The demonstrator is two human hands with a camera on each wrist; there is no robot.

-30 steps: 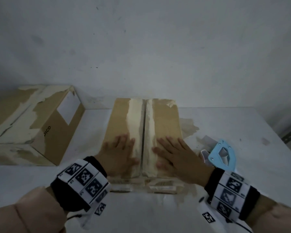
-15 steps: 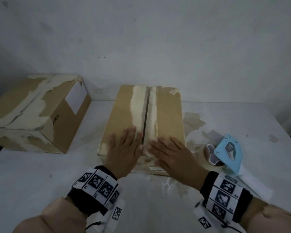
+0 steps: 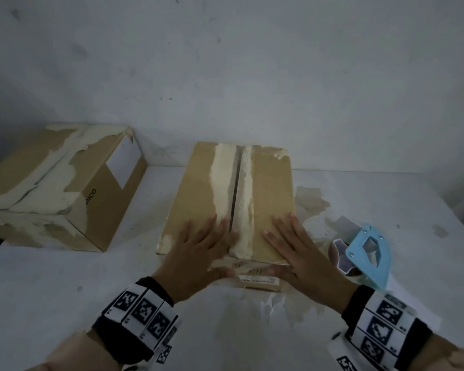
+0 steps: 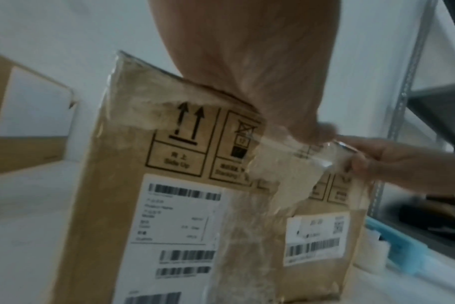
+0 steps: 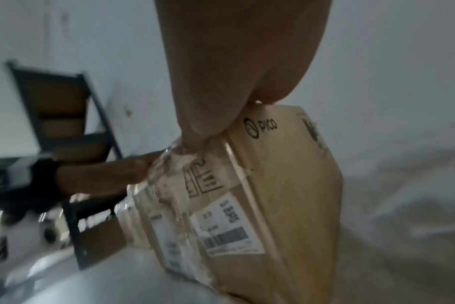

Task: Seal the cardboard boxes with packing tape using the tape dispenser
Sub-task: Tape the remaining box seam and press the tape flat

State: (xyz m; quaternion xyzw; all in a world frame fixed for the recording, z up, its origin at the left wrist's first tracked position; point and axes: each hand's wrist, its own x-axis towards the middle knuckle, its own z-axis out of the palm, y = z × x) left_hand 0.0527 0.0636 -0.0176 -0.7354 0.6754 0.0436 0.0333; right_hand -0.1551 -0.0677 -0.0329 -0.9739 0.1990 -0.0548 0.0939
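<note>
While both hands lie flat on top of the tall brown cardboard box (image 3: 268, 199) at centre of the white worktop (image 3: 51, 277), its two top flaps meet along a dark centre seam w/ pale torn strips either side. Left hand (image 3: 198, 255) rests palm-down on the left flap near the front edge, fingers (image 3: 217, 228) straight and slightly spread, tips reaching the seam; left wrist view shows the thumb hooked over the front top edge, touching clear crinkled tape (image 4: 299, 164) on the box's front face. Right hand (image 3: 298, 253) lies palm-down on the right flap, fingers straight and a bit spread, apart from the seam; its thumb hangs over the front edge by the same tape. Neither hand grips anything. Front face carries white barcode labels (image 4: 179, 214) and printed up-arrows; the box's right side reads PICO. The light blue plastic tape dispenser (image 3: 367, 253) w/ a tape roll sits on the worktop just right of the right hand, not touched. A second brown cardboard box (image 3: 56, 188), lower and wider, w/ torn pale patches and a white label, stands well apart at the left, against the pale wall (image 3: 252, 76). Both wrists wear black bands w/ black-and-white marker squares (image 3: 142, 309). Grey metal shelving (image 4: 413, 82) stands to the right of the worktop, blurred.
</note>
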